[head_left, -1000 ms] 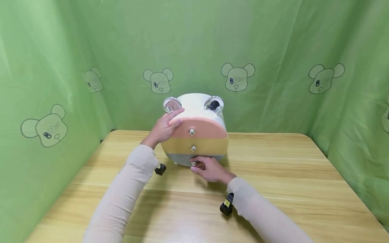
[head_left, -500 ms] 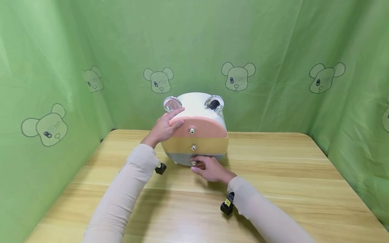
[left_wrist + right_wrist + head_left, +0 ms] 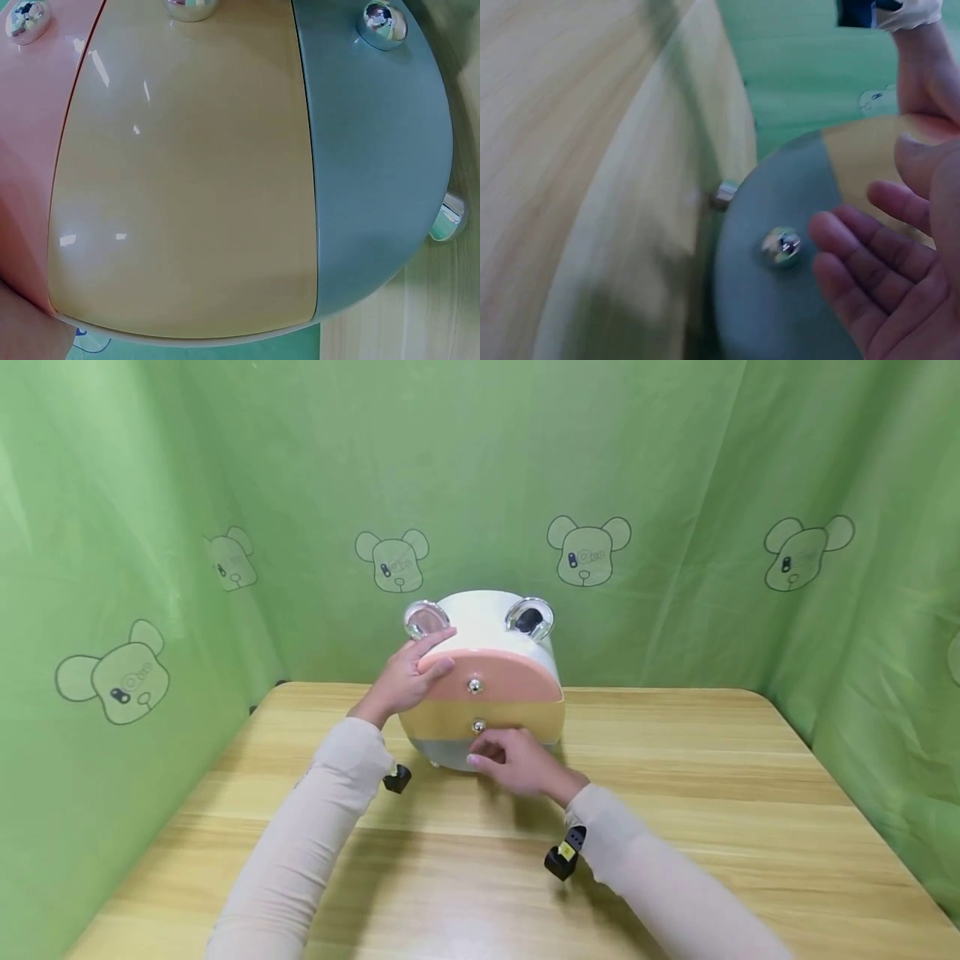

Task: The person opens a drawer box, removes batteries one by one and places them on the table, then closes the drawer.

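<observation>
A small rounded drawer cabinet (image 3: 491, 617) with a white shell and two silver-rimmed ears stands on the table. Its front has a pink drawer (image 3: 517, 675), a yellow drawer (image 3: 187, 172) and a grey-blue drawer (image 3: 375, 165), each with a silver knob. All three fronts sit flush. My left hand (image 3: 401, 681) grips the cabinet's upper left edge, thumb on the pink front and index finger across the top. My right hand (image 3: 521, 762) is before the grey-blue drawer, fingers loosely bent around nothing. In the right wrist view its fingertips are beside the bottom knob (image 3: 781, 247), apart from it.
The wooden table (image 3: 735, 793) extends around the cabinet on all sides. Green curtains (image 3: 480, 460) printed with bear heads enclose the back and both sides. A black wrist camera (image 3: 561, 860) hangs under the right sleeve, another black camera (image 3: 397, 778) under the left.
My right hand has let go of the bottom knob and moved slightly up, now overlapping the yellow drawer's lower edge in the head view. The left hand keeps its place on the cabinet.
</observation>
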`<state>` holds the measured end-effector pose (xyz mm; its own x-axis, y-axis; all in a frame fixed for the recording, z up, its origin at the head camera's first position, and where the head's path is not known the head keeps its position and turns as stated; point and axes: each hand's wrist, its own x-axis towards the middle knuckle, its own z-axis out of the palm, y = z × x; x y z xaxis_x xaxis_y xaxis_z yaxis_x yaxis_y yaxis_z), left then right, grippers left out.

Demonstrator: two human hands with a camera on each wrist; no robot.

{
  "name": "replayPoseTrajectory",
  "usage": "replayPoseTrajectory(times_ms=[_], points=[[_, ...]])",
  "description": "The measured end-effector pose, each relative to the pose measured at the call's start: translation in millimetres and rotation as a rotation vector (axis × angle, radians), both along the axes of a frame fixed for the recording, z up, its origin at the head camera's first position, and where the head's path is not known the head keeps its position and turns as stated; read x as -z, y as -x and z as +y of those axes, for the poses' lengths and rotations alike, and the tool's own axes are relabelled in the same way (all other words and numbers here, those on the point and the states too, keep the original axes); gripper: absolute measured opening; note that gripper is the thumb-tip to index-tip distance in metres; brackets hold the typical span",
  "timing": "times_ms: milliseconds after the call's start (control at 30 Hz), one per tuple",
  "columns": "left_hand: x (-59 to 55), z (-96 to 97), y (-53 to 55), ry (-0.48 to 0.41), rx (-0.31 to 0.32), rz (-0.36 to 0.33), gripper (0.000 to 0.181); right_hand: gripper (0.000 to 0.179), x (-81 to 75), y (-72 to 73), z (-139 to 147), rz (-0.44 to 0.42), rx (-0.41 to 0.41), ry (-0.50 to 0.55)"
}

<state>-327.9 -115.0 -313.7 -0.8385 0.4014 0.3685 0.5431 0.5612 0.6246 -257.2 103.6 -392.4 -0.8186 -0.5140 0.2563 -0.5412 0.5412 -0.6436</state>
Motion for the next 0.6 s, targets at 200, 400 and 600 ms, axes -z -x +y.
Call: replayPoseTrajectory(times_ms=[200,400,600], points=[[1.3,-0.3,0.0,-0.008,0.007,0.026,0.097,0.013,-19.8,-2.6,-10.6,0.027,0.057,0.188],[0.5,0.5,-2.0,-0.067,0.007,-0.017,0.087,0.014,-34.7,-0.5,-19.8,0.179,0.159,0.275],[-0.5,0.7,-2.2,-0.112,0.02,-0.049,0.052,0.021,-43.7,2.2,-24.2,0.346,0.279,0.323]])
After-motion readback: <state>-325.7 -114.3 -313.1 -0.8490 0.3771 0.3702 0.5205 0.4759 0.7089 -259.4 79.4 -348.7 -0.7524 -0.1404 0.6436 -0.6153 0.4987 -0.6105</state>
